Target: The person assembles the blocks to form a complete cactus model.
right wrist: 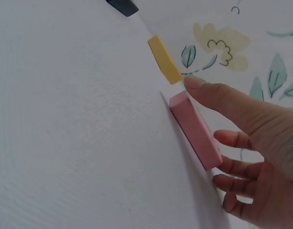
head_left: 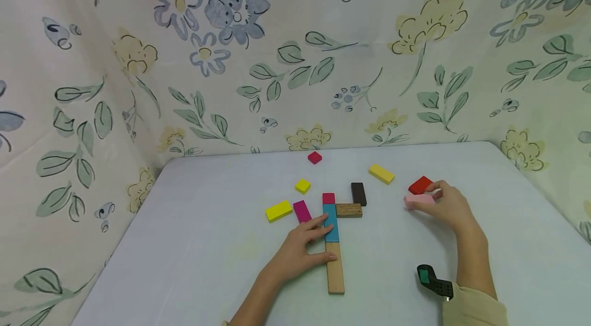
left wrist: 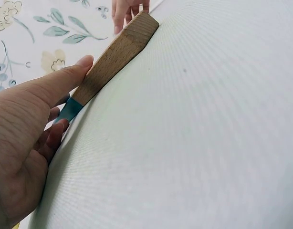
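My left hand [head_left: 300, 251] rests over a row of blocks, its fingers on the blue block [head_left: 331, 228] and its thumb on the long plain wooden block [head_left: 335, 280]. A small crimson cube [head_left: 328, 198] sits at the row's far end, with a brown wooden block [head_left: 349, 210] sideways beside it. At the right, my right hand [head_left: 450, 208] is spread around a pink block [head_left: 417, 199]. In the right wrist view, the thumb is over one end of this pink block [right wrist: 196, 131] and the other fingertips are along its far side.
Behind the pink block lies a red block [head_left: 420, 185]. Farther back are a yellow block [head_left: 381, 174], a dark block [head_left: 358, 194] and a red cube [head_left: 315, 157]. Left of the row are a magenta block [head_left: 302, 211], a yellow cube [head_left: 302, 186] and another yellow block [head_left: 279, 211]. Floral cloth [head_left: 286, 110] hangs behind.
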Action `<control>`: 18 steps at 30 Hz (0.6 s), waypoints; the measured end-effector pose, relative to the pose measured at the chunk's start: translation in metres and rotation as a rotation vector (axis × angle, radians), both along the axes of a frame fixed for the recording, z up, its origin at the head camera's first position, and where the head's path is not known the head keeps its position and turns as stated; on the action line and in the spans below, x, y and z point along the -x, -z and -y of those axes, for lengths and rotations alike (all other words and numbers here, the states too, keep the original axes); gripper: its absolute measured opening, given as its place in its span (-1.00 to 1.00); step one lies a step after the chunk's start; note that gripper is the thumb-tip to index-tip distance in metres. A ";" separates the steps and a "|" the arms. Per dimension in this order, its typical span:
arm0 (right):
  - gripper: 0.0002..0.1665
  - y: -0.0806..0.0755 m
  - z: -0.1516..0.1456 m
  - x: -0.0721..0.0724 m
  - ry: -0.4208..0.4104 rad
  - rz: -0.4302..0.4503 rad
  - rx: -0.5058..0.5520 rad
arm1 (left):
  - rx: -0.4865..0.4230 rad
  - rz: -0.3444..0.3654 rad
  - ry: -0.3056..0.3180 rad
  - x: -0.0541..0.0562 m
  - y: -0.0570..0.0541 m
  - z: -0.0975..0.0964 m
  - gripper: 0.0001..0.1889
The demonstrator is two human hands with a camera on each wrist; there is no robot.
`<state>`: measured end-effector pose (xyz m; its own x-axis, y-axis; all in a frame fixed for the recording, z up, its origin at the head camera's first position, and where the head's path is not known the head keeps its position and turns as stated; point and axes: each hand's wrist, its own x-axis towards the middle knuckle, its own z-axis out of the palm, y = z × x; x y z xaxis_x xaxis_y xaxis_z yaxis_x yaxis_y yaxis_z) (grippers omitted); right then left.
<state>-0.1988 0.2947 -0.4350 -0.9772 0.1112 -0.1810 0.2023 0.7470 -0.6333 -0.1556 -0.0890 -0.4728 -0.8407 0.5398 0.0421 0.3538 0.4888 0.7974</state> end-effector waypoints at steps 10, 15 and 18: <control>-0.09 0.004 0.007 0.004 -0.014 -0.023 -0.009 | 0.001 -0.001 -0.003 -0.001 0.000 0.000 -0.35; -0.12 0.004 0.009 0.003 -0.026 -0.035 0.039 | -0.004 -0.002 0.000 0.000 0.001 0.000 -0.35; -0.13 0.004 0.009 0.003 -0.033 -0.034 0.067 | -0.005 -0.001 0.000 0.000 0.001 0.000 -0.35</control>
<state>-0.2022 0.2859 -0.4393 -0.9858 0.0678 -0.1538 0.1561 0.7087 -0.6880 -0.1558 -0.0893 -0.4739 -0.8406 0.5397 0.0462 0.3550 0.4846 0.7995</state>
